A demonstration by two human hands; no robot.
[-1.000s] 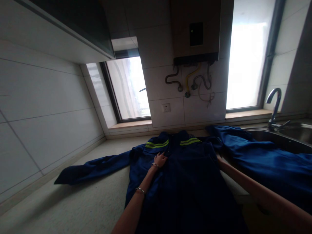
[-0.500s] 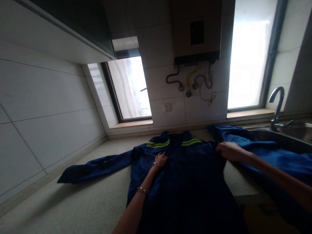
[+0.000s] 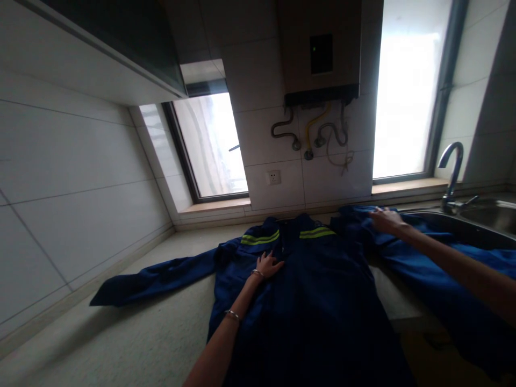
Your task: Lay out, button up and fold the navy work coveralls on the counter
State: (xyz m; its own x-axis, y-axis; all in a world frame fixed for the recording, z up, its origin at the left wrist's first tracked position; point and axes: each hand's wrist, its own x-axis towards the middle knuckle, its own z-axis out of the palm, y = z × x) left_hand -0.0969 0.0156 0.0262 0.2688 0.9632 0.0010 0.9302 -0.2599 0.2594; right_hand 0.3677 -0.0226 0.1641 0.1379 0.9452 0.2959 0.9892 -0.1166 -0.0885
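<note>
- A pale countertop (image 3: 169, 312) fills the lower left of the frame.
- A dark blue jacket (image 3: 314, 290) lies spread on it at bottom center, one sleeve stretched toward the lower left.
- A second blue garment (image 3: 427, 263) drapes across the lower right, beside a sink (image 3: 500, 215).
- A water heater (image 3: 298, 59) hangs at upper center.
- A curved faucet (image 3: 454, 172) rises at right.
- The left hand (image 3: 268, 265) rests on the jacket's front, fingers spread, clasping nothing.
- The right hand (image 3: 387, 220) bends over blue cloth, right of center; whether it pinches any cannot be told.
- Yellow-green stripes (image 3: 260, 238) cross the jacket's chest.
</note>
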